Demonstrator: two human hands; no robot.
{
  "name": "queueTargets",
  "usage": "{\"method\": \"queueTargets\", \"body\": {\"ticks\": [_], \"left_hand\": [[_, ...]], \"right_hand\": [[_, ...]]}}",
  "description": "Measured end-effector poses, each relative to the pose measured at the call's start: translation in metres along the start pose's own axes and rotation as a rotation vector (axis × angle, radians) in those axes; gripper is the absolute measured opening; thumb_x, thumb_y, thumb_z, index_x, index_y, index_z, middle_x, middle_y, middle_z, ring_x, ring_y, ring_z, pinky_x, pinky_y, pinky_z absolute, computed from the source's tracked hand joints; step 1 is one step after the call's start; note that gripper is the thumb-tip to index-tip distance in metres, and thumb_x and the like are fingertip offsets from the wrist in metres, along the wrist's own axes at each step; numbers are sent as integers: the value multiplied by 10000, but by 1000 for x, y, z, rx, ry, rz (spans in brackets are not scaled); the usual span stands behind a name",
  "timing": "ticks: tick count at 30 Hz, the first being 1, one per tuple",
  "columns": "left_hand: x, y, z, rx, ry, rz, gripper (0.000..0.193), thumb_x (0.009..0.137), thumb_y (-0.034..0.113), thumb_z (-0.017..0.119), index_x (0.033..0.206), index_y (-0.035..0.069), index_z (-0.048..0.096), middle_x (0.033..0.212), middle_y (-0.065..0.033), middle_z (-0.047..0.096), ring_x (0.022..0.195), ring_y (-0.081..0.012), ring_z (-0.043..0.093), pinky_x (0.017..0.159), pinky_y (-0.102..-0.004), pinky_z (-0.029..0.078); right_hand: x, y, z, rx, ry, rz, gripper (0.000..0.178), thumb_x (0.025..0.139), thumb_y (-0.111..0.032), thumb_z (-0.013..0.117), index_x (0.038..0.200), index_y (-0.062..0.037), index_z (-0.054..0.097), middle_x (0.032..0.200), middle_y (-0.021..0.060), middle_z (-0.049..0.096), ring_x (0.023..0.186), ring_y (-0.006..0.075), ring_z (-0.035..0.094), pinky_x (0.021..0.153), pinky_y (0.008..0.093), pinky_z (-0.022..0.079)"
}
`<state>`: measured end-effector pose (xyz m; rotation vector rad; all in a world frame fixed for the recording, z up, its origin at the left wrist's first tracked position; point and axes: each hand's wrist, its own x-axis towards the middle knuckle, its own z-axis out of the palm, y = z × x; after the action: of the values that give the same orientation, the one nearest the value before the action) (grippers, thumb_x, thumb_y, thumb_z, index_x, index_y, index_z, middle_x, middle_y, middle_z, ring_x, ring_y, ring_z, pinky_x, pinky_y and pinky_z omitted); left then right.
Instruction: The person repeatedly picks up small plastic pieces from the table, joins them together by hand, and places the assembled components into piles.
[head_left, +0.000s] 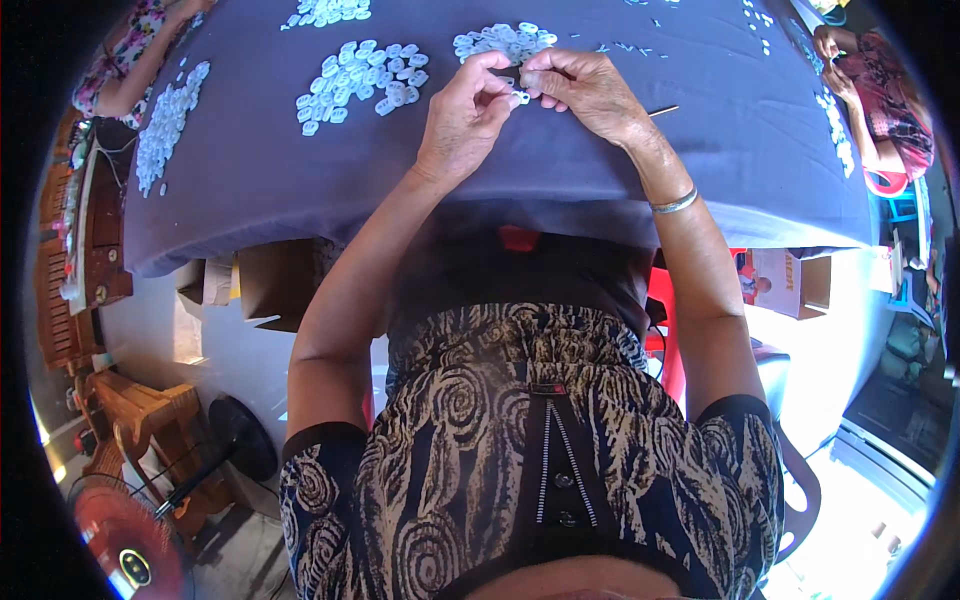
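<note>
Both my hands meet over the far middle of the cloth-covered table, fingertips almost together. My left hand [470, 112] pinches a small white plastic piece [521, 97] with a loop-like end. My right hand [580, 88] is closed in a pinch beside it, its fingertips at the same piece; whether it holds a separate tiny part cannot be made out. Just beyond my hands lies a pile of small white oval pieces [505, 41]. Left of them spreads a larger group of similar pale oval pieces [345, 82]. A thin brown stick [663, 111] rests near my right wrist.
A dark grey-blue cloth [300, 190] covers the table. More white pieces [172, 125] lie along its left side, and others [835, 130] at the right edge. One person's arm [130, 80] is at the far left, another person's hands [835, 65] at the far right. Cardboard boxes [275, 280] stand beneath.
</note>
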<state>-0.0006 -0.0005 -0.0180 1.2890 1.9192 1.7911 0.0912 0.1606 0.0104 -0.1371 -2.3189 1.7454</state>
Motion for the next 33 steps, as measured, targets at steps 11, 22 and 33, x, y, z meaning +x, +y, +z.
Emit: {"method": "queueTargets", "body": {"ticks": [11, 22, 33], "left_hand": [[0, 3, 0, 77, -2, 68, 373, 795, -25, 619, 1132, 32, 469, 771, -76, 639, 683, -115, 605, 652, -253, 498], [-1, 5, 2, 144, 38, 59, 398, 767, -25, 641, 1115, 29, 456, 765, -87, 633, 680, -141, 620, 651, -262, 501], [0, 1, 3, 106, 90, 29, 409, 757, -11, 672, 1087, 22, 432, 790, -67, 637, 704, -108, 597, 659, -243, 491]], "right_hand": [[1, 0, 1, -144, -62, -24, 225, 897, -230, 600, 988, -31, 653, 811, -4, 610, 691, 73, 530, 642, 229, 475], [0, -7, 7, -519, 31, -273, 140, 846, -130, 617, 931, -20, 630, 734, 111, 622, 648, 188, 596, 616, 313, 489], [2, -10, 9, -541, 11, -259, 146, 845, -157, 571, 881, -27, 626, 740, 184, 622, 695, 358, 618, 622, 408, 482]]}}
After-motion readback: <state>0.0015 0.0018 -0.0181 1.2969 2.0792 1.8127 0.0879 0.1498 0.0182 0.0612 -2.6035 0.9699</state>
